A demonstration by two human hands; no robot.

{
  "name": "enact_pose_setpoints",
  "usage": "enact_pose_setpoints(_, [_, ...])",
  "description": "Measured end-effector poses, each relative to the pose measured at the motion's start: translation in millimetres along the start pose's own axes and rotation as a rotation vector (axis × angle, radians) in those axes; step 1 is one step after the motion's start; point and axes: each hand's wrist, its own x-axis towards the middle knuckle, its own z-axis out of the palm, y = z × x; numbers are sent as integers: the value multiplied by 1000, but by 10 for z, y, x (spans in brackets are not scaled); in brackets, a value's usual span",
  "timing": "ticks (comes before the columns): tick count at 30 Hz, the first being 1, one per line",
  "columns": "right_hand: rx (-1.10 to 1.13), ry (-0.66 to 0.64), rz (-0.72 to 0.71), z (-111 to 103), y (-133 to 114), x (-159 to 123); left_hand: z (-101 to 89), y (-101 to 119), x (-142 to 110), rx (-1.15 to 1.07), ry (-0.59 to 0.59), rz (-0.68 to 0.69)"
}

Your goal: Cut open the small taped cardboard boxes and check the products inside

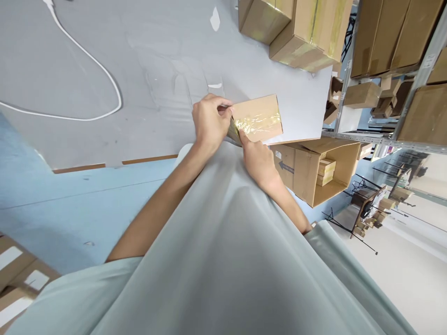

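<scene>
A small cardboard box (258, 109) sits at the front edge of the table, with a wrinkled strip of clear yellowish tape (260, 123) across its upper face. My left hand (211, 118) is at the box's left end, thumb and fingers pinched together at its corner. Whether a tape end is also in that pinch, I cannot tell. From the near side my right hand (260, 160) grips the box, one finger pressing the tape at the left edge and the other fingers curled, partly hidden.
Larger taped cartons (307, 35) stand at the back right of the grey table (146, 60). A white cable (111, 79) curves across the left. Below the table's right end lies an open carton (303, 172) with smaller boxes inside. Shelving (370, 135) with boxes stands farther right.
</scene>
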Motion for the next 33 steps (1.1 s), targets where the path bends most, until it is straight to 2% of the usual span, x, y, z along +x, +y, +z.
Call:
enact_pose_setpoints(4, [-22, -14, -17, 57, 26, 18, 12, 39, -11, -7, 67, 4])
enact_pose_setpoints(8, [-14, -56, -52, 111, 154, -100, 31, 28, -65, 20, 89, 7])
enact_pose_setpoints(12, [61, -16, -131, 92, 400, -285, 5, 37, -149, 67, 94, 35])
enact_pose_setpoints(15, [147, 71, -118, 69, 703, -309, 76, 155, -183, 139, 140, 117])
enact_pose_setpoints(18, [216, 178, -13, 67, 1087, -155, 328, 349, -190, 210, 82, 265])
enact_pose_setpoints(21, [279, 240, 43, 75, 1435, 72, 665, 491, -168, 287, -88, 397])
enact_pose_setpoints(24, [303, 247, 17, 83, 1627, 264, 892, 503, -117, 350, -192, 423])
enact_pose_setpoints(27, [291, 237, -48, 78, 1657, 421, 950, 454, -68, 363, -198, 353])
enact_pose_setpoints(33, [236, 181, -107, -26, 1570, 681, 921, 455, -35, 321, -180, 271])
